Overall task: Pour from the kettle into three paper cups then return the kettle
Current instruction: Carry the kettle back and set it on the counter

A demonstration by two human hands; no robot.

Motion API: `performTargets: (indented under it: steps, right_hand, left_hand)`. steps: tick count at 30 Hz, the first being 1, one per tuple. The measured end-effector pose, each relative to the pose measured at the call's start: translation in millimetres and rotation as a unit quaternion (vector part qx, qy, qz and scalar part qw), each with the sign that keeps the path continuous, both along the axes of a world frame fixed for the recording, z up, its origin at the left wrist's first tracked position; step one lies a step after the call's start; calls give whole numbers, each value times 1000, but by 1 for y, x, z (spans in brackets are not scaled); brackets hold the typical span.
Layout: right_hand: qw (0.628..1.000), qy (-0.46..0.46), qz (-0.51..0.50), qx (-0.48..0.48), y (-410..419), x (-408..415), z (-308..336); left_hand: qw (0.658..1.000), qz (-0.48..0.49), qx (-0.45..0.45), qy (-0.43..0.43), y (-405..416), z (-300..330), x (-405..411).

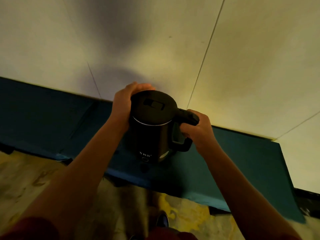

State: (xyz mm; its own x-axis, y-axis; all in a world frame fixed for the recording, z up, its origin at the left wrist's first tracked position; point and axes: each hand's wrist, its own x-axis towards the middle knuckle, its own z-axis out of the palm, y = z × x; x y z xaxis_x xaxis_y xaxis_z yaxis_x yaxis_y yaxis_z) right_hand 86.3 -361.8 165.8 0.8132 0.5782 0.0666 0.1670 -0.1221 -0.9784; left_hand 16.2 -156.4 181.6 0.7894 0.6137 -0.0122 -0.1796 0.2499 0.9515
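A black kettle [152, 129] stands upright at the frame's centre on a blue-covered table [242, 161], its lid closed and its handle pointing to 3 o'clock. The right hand [197, 129] grips the handle, fingers curled through it. The left hand [126, 103] is wrapped around the kettle's top at 10 o'clock, palm against the side and fingers reaching behind the lid. White lettering shows low on the kettle's front. A pale wall [173, 40] rises beyond the table. At 6 o'clock, a shoe [162, 220] stands on the mottled floor [34, 179].
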Motion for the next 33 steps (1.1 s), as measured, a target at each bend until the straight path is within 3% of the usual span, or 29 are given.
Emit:
performTargets:
  steps: [4, 9, 15, 17, 29, 33]
  right_hand:
    - [1000, -4, 0, -10, 18, 32, -16]
    - [998, -20, 21, -48, 28, 50, -36]
    - [993, -62, -3, -100, 60, 82, -64]
    - [992, -33, -37, -120, 75, 89, -90]
    - [972, 10, -114, -207, 56, 115, -165]
    - [966, 22, -117, -228, 47, 118, -174]
  left_hand:
    - [999, -17, 27, 11, 20, -14, 28]
    - [997, -57, -39, 29, 36, -37, 40]
    - [996, -46, -18, 75, 67, -59, 80]
    - [992, -58, -6, 116, 86, -84, 100]
    - [979, -105, -44, 169, 77, -176, 156]
    - [981, -105, -17, 163, 67, -187, 160]
